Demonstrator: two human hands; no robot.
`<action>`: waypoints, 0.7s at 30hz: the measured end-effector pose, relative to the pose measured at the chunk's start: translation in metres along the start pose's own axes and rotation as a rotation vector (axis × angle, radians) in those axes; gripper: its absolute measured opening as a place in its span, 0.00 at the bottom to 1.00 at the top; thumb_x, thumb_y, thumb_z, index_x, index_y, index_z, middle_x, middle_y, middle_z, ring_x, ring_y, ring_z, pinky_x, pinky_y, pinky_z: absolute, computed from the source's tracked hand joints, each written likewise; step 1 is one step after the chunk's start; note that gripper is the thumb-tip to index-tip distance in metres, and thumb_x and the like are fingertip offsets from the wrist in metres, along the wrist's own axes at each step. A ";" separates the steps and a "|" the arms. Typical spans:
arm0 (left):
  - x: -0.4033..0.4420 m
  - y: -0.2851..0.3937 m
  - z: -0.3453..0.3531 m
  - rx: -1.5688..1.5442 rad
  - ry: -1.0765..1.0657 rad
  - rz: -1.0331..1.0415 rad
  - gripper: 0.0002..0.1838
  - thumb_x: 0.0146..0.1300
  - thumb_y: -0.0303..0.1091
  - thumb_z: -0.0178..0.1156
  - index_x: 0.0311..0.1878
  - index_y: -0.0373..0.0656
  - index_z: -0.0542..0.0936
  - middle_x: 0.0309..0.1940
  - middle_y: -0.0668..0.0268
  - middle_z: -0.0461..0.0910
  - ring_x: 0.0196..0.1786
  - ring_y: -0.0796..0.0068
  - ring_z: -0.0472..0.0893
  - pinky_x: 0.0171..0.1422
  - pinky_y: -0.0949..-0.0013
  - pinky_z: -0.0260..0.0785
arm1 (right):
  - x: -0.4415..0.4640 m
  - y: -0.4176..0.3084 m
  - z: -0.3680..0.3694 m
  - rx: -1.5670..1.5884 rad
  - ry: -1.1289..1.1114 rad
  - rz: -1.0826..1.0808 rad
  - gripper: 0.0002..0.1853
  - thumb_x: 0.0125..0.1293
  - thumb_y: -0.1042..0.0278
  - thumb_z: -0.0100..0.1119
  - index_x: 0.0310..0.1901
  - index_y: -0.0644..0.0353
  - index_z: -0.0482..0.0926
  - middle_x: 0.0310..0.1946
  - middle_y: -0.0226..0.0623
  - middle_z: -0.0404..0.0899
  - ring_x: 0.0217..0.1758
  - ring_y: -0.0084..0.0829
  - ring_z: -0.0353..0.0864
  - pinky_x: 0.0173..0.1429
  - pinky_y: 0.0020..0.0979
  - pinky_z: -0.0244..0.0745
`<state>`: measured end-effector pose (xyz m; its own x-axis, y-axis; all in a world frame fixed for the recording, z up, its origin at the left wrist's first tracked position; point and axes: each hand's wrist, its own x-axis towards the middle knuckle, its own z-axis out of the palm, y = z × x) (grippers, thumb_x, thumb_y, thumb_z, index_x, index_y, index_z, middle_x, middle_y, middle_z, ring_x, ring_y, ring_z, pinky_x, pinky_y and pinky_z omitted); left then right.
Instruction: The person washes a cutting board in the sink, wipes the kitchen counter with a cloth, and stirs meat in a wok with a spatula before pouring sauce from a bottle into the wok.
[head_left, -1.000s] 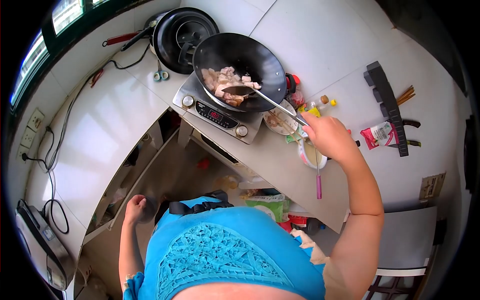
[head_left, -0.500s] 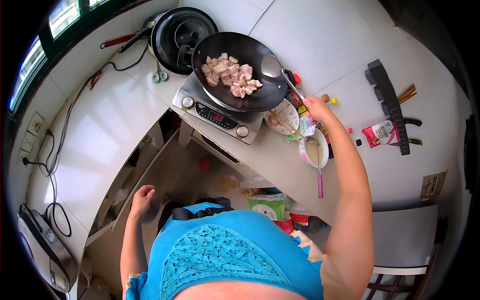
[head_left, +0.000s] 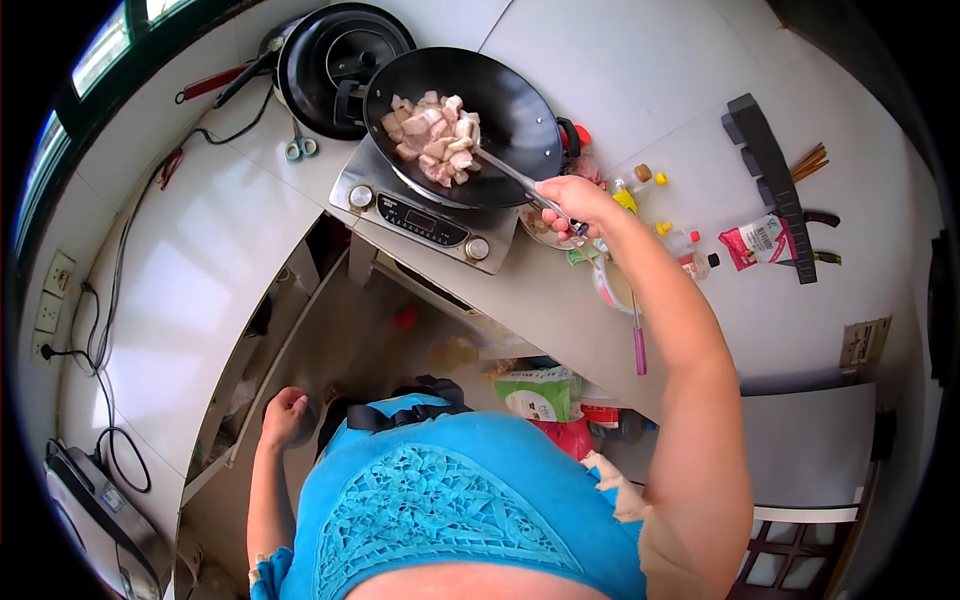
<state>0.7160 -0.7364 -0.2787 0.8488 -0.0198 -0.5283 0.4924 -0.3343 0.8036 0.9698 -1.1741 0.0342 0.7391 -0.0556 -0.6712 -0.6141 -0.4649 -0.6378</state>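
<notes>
The right hand grips, its arm extended forward; the left hand hangs low, loosely curled.

The worktop is carrying the induction cooker left of and beyond the right hand.

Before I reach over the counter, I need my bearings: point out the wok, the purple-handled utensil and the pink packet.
Wok [head_left: 518,112]: head view, bare inner wall.
Purple-handled utensil [head_left: 641,352]: head view, handle.
Pink packet [head_left: 757,243]: head view, printed face.
</notes>
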 end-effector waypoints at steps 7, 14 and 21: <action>0.011 0.007 -0.003 -0.024 0.037 0.071 0.11 0.64 0.32 0.56 0.45 0.35 0.76 0.33 0.66 0.78 0.37 0.78 0.76 0.44 0.73 0.69 | -0.022 -0.024 -0.026 -0.438 0.152 -0.169 0.15 0.68 0.59 0.45 0.49 0.58 0.71 0.14 0.25 0.64 0.10 0.18 0.62 0.17 0.26 0.68; -0.008 -0.019 -0.001 -0.035 0.090 -0.050 0.12 0.61 0.34 0.57 0.44 0.36 0.77 0.34 0.61 0.81 0.39 0.71 0.79 0.46 0.70 0.70 | 0.057 0.032 -0.082 -0.244 0.285 -0.079 0.13 0.69 0.57 0.43 0.43 0.57 0.72 0.18 0.29 0.66 0.11 0.21 0.63 0.16 0.27 0.68; -0.030 -0.018 -0.003 -0.056 0.118 -0.094 0.11 0.61 0.33 0.57 0.44 0.37 0.78 0.33 0.62 0.80 0.37 0.73 0.78 0.44 0.70 0.70 | 0.072 0.013 -0.018 0.282 -0.183 0.099 0.14 0.71 0.54 0.43 0.49 0.51 0.73 0.17 0.23 0.65 0.13 0.13 0.58 0.18 0.19 0.61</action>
<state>0.6821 -0.7273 -0.2767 0.8137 0.1211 -0.5685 0.5777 -0.2766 0.7680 1.0198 -1.2001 -0.0159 0.6256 0.0832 -0.7757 -0.7519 -0.2010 -0.6279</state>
